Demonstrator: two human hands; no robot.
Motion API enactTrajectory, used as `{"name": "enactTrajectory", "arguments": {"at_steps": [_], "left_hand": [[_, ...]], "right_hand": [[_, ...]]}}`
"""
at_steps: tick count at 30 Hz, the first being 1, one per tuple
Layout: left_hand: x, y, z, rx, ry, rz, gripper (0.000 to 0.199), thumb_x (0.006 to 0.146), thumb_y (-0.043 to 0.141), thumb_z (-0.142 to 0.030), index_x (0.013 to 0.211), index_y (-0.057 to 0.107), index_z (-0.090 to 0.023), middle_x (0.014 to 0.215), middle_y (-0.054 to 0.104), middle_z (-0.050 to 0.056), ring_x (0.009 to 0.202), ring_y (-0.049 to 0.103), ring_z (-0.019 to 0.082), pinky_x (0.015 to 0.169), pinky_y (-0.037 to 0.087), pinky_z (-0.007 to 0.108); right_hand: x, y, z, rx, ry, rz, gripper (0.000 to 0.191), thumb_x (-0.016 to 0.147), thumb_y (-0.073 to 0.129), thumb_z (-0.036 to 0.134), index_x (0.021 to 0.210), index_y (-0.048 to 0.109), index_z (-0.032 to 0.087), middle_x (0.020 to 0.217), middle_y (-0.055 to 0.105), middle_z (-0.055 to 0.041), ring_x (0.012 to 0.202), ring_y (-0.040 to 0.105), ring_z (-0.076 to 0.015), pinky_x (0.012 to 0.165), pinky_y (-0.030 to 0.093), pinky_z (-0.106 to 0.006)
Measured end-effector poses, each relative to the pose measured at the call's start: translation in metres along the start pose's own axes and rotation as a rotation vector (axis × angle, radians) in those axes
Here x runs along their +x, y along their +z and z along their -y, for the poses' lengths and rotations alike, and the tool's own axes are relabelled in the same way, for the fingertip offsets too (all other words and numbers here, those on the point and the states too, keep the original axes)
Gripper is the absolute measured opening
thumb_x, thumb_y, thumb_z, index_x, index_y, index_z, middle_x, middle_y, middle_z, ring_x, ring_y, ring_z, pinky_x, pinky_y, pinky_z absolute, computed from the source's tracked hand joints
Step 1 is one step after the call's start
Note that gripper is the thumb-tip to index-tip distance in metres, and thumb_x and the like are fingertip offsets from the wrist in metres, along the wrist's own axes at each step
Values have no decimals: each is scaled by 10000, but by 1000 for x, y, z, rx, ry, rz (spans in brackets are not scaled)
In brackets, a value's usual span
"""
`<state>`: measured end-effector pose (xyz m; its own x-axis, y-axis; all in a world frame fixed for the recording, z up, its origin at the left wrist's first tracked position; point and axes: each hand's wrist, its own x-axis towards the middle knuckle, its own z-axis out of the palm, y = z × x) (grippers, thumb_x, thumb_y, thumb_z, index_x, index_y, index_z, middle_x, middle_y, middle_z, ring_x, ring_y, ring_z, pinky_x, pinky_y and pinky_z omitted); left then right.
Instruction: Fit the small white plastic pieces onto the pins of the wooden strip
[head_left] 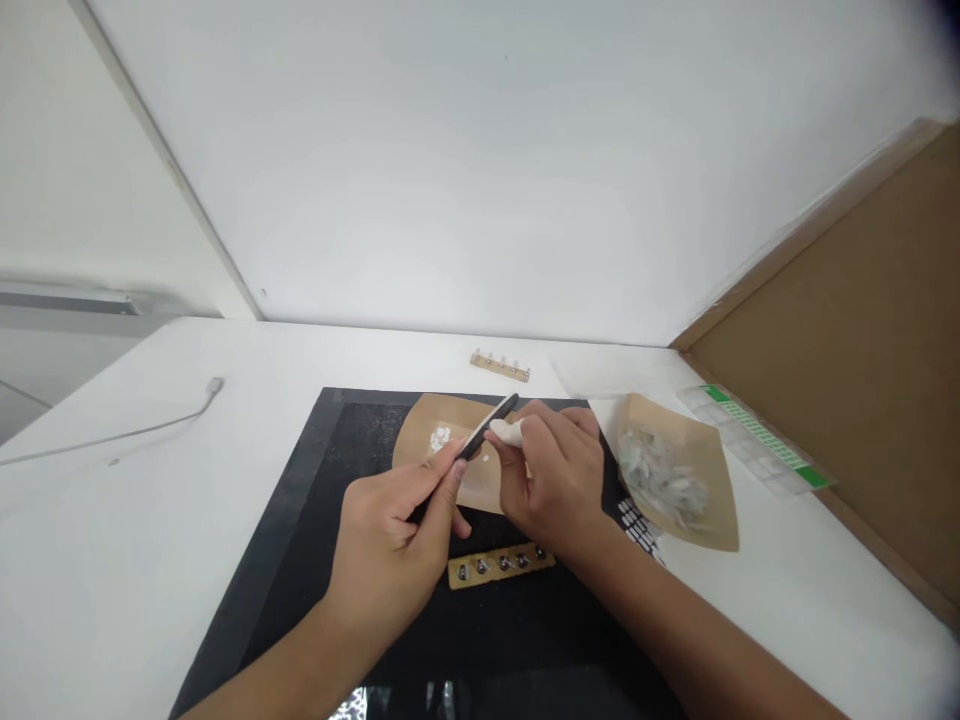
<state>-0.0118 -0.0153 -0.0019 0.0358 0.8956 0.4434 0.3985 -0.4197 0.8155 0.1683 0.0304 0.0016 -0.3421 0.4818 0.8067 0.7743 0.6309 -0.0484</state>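
Note:
My left hand (405,520) is closed around a slim dark nail file (491,425) with a pale side, its tip pointing up and to the right. Close beside the file, my right hand (559,475) has its fingers pinched together. A white covering (508,432), like a finger cot, shows at its fingertips; anything pinched there is too small or hidden to make out. Under both hands lies a brown paper tray (416,430) with small white pieces (440,437) in it. A gold-coloured strip with several dark posts (502,566) lies just nearer to me.
A black mat (300,560) covers the table's middle. On the right are a paper tray (716,500) of translucent slivers, white stickers (637,525) and a clear case with a green band (765,440). A second strip (500,366) stands behind; a white cable (172,430) lies left.

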Motion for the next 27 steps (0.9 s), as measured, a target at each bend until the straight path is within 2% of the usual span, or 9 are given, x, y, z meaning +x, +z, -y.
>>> {"name": "enactTrajectory", "arguments": {"at_steps": [3,7,10,15,17,20,25,27], "left_hand": [[0,0,-1,28,30,-18,258,1005,632,-183,1194,803,-225,586,686,-79,510,644,65,557,500,178],[1,-2,-3,51,85,-33,254,1000,629,-163,1165,812,-226,596,691,-75,504,640,66,558,505,178],[1,-2,-3,55,97,-30,262,1001,620,-152,1168,807,-227,601,692,-74,509,644,69,552,507,175],[2,-2,-3,75,112,-37,235,995,622,-139,957,838,-223,596,692,-66,487,623,65,551,507,173],[2,-2,-3,70,120,-37,228,995,623,-138,1023,834,-219,607,698,-64,500,635,68,550,508,170],[1,-2,-4,57,116,-38,263,1001,617,-138,1169,805,-215,619,704,-62,519,647,75,565,518,175],[2,-2,-4,57,95,-24,250,1000,620,-143,1117,826,-222,598,695,-68,484,627,64,531,501,163],[3,-2,-4,59,93,-30,257,999,620,-139,1134,821,-225,607,702,-68,498,639,65,549,511,162]], "right_hand": [[-1,4,3,33,-27,21,337,992,587,151,766,355,247,682,527,16,637,466,-169,694,310,-368],[0,5,2,14,31,-16,353,989,591,149,757,344,248,692,535,12,621,447,-163,690,299,-362],[2,5,1,71,13,30,343,995,577,154,757,348,246,692,540,12,618,452,-162,689,302,-355],[2,4,3,57,47,7,331,989,580,157,761,359,248,693,551,10,613,460,-165,694,312,-360],[2,4,4,69,22,28,320,984,581,168,758,369,247,678,547,13,619,472,-168,701,318,-365],[2,3,5,22,43,-36,332,986,591,166,755,367,246,678,556,12,604,458,-161,698,312,-369],[4,4,3,102,43,15,333,999,581,172,764,357,247,669,533,22,605,458,-160,689,314,-361],[4,4,3,73,67,-11,335,1008,575,174,763,359,248,681,546,15,609,461,-163,691,317,-364]]}}
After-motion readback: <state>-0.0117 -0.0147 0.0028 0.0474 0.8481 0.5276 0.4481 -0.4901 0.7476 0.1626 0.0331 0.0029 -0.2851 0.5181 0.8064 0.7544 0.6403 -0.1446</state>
